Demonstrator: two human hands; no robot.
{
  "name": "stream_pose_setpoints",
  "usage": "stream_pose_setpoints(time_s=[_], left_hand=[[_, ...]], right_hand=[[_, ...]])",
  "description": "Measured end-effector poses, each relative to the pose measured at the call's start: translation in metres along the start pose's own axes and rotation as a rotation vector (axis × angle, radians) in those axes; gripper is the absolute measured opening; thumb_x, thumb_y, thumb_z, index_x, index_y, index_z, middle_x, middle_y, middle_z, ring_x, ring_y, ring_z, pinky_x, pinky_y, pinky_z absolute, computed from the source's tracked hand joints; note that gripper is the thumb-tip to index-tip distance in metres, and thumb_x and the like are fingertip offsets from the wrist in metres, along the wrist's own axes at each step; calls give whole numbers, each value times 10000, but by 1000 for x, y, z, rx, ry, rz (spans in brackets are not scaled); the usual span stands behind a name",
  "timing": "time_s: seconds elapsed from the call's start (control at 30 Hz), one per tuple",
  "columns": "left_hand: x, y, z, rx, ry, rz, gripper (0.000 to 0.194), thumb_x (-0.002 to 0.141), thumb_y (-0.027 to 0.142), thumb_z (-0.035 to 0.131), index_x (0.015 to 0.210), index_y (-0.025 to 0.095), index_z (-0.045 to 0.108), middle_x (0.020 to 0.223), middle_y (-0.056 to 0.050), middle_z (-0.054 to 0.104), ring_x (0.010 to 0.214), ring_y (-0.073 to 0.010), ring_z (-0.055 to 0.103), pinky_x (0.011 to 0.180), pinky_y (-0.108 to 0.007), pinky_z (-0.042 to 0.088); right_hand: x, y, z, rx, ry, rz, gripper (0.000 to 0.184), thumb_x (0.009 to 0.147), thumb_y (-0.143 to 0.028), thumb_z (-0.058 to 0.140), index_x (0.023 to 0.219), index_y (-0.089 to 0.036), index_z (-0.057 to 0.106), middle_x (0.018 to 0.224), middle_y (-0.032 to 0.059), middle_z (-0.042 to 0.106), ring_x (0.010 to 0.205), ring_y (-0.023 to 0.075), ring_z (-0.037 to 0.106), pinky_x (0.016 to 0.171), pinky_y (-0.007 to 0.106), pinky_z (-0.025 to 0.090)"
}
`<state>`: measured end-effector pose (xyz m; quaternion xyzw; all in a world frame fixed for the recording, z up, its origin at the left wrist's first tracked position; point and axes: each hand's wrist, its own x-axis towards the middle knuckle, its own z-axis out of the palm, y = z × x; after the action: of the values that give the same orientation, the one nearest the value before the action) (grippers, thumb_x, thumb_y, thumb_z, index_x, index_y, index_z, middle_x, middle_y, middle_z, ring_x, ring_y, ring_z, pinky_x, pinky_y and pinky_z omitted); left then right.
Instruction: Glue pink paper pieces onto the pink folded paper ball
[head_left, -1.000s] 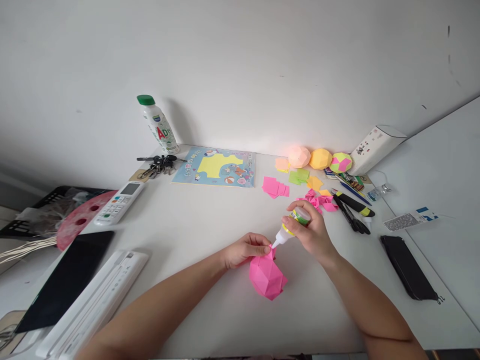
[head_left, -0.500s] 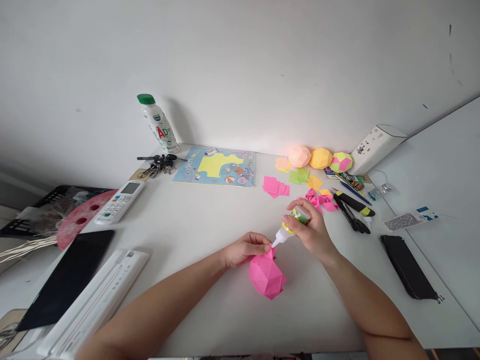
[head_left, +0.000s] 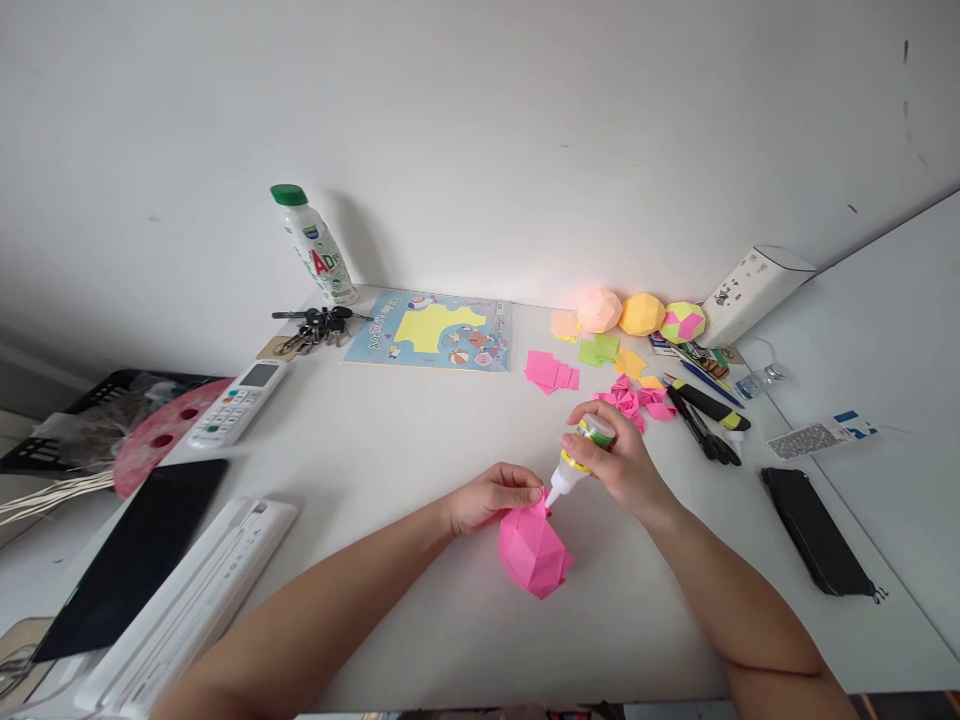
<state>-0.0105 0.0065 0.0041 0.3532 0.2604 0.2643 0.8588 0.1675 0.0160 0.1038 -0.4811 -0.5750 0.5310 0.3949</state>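
My left hand (head_left: 499, 498) pinches the upper edge of a pink folded-paper ball (head_left: 534, 552), its thumb on top of a flap. The ball is faceted, with pointed flaps sticking out on its right side. My right hand (head_left: 619, 455) is closed round a glue bottle (head_left: 576, 462) with a white nozzle and a yellow-green label. Tilted down and to the left, the bottle has its tip at the flap beside my left fingertips. Whether glue comes out is too small to see. Beyond the right hand lies a heap of folded pink paper pieces (head_left: 634, 400).
Finished paper balls (head_left: 642, 314) sit along the wall near sticky notes (head_left: 551, 371). Pens and a cutter (head_left: 709, 405) lie right, above a black pouch (head_left: 817, 532). At left are a bottle (head_left: 315, 250), keys (head_left: 322, 328), a remote (head_left: 238, 403) and a white device (head_left: 191, 600).
The glue bottle's tip has shifted slightly down and along the flap's right edge, with my right hand moving a little left. My left hand and the paper ball have stayed nearly still.
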Motion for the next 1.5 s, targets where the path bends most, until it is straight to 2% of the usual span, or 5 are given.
stream_pose_setpoints(time_s=[0.33, 1.0, 1.23, 1.37, 1.5], left_hand=[[-1, 2, 1, 20, -8, 14, 234, 652, 343, 757, 688, 120, 695, 631, -32, 618, 571, -114, 519, 566, -238, 385], [0, 0, -2, 60, -43, 41, 236, 687, 356, 732, 715, 123, 717, 659, -43, 624, 614, -130, 532, 603, -258, 400], [-1, 2, 2, 23, -49, 61, 226, 669, 338, 746, 628, 124, 684, 651, -48, 609, 742, -185, 592, 673, -282, 440], [0, 2, 2, 8, -41, 69, 212, 671, 325, 745, 639, 125, 682, 656, -43, 602, 748, -187, 600, 665, -283, 448], [0, 1, 0, -6, -40, 78, 189, 687, 307, 732, 657, 127, 684, 666, -42, 601, 749, -189, 606, 647, -278, 447]], right_hand=[[7, 5, -6, 83, -14, 164, 282, 661, -382, 718, 790, -212, 533, 558, -65, 416, 463, 75, 365, 362, 165, 221], [11, 5, -8, 169, 16, 133, 271, 667, -387, 733, 721, -210, 535, 505, -84, 406, 401, 48, 304, 343, 169, 196], [29, 0, -57, 237, 318, -45, 256, 683, -402, 732, 759, -196, 601, 527, -59, 499, 400, 72, 427, 404, 224, 425], [42, 4, -91, 300, 181, 46, 250, 642, -324, 767, 809, -193, 634, 760, 13, 646, 676, 165, 623, 682, 333, 523], [48, 11, -97, 475, 98, 65, 195, 636, -294, 728, 784, -227, 620, 821, 11, 659, 777, 193, 620, 741, 371, 500]])
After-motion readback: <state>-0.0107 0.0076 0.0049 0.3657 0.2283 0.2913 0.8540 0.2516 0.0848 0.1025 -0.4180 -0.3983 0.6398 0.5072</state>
